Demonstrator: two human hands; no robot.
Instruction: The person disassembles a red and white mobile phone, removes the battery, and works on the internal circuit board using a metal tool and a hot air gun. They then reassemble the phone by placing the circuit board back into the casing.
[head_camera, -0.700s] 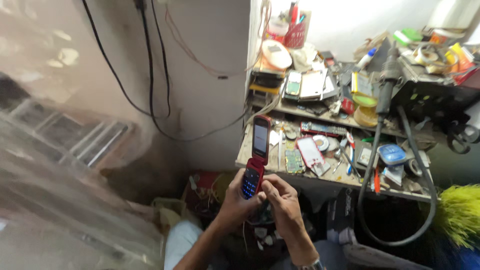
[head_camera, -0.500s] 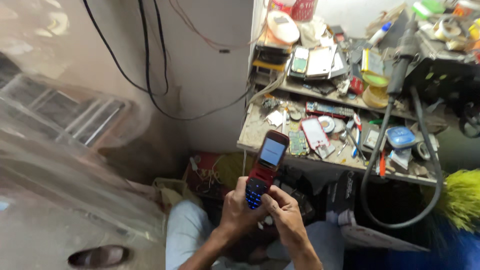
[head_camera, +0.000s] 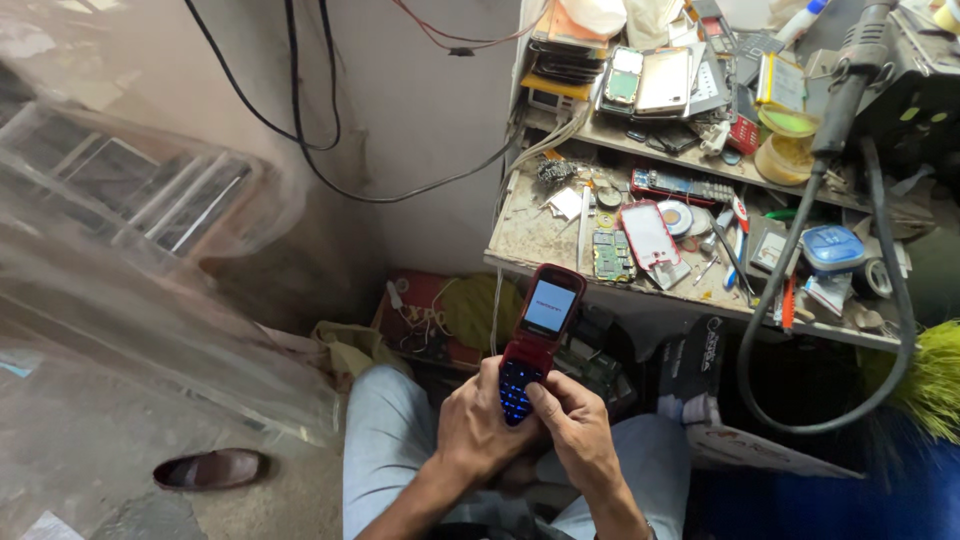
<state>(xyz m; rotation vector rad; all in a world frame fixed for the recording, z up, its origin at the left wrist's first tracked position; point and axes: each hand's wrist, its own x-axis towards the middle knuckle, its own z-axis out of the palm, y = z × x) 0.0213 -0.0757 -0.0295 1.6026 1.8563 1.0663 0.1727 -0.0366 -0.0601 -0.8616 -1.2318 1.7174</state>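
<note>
Fingers (head_camera: 470, 425) of both hands wrapped round red flip phone (head_camera: 535, 345), lowered from workbench (head_camera: 540, 235) level toward lap, right thumb now on lit keypad.

Pale wall (head_camera: 420, 120), cluttered workbench (head_camera: 540, 240), concrete floor (head_camera: 90, 460).

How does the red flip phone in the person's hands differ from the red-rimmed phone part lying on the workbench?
The red flip phone is whole, open and lit, both hands around its keypad; the red-rimmed phone part looks like a bare shell, unlit. The flip phone stands tilted upright, while the part lies flat on the workbench among loose parts. Both are red.
</note>
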